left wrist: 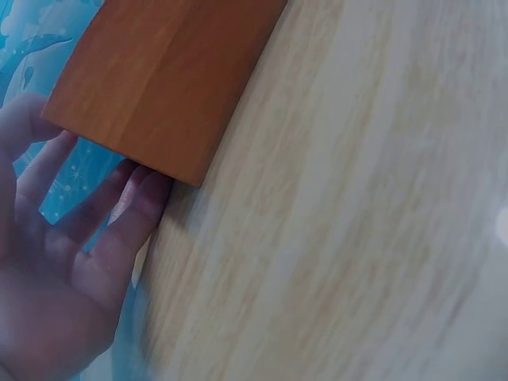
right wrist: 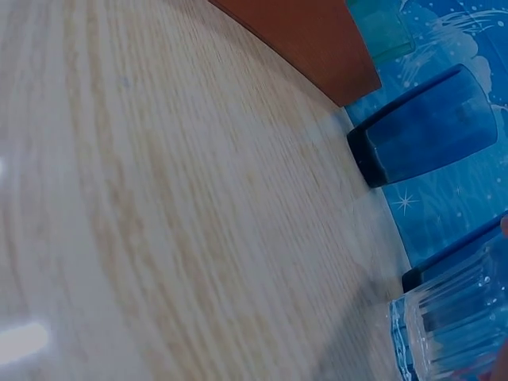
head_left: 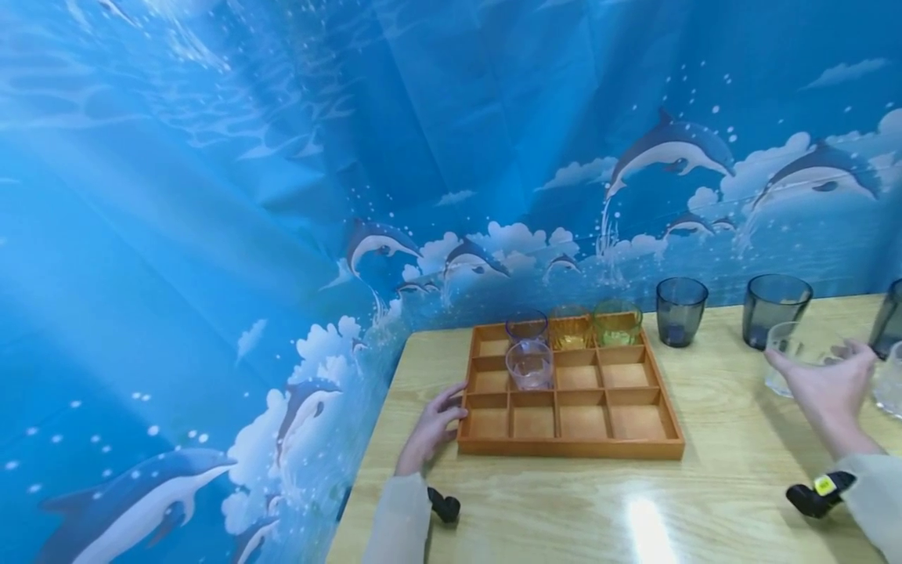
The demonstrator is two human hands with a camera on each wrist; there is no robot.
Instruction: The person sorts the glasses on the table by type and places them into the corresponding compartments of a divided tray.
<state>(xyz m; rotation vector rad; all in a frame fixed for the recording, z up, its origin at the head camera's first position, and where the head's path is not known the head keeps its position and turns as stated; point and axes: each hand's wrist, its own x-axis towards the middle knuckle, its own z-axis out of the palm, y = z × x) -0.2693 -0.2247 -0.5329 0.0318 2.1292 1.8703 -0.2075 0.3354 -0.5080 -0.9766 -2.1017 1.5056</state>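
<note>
A wooden tray [head_left: 571, 448] divided into square compartments lies on the table. My left hand [head_left: 431, 429] rests against its left side, fingertips at the tray's edge [left wrist: 159, 87] in the left wrist view. Across its back row stand a bluish-purple glass [head_left: 525, 323], an amber glass [head_left: 572, 335] and a green glass [head_left: 617, 327]. A clear glass [head_left: 530, 368] sits in the middle row, second compartment from the left. Off to the right, my right hand [head_left: 831, 389] grips another clear glass [head_left: 791, 341], thumb on its left side; its ribbed wall [right wrist: 452, 325] shows in the right wrist view.
Two dark blue-grey glasses [head_left: 680, 309] stand along the back, right of the tray. Another dark glass [head_left: 889, 317] and a clear glass [head_left: 891, 384] are at the right edge. A blue dolphin-print backdrop [head_left: 493, 117] rises behind the table [head_left: 550, 501].
</note>
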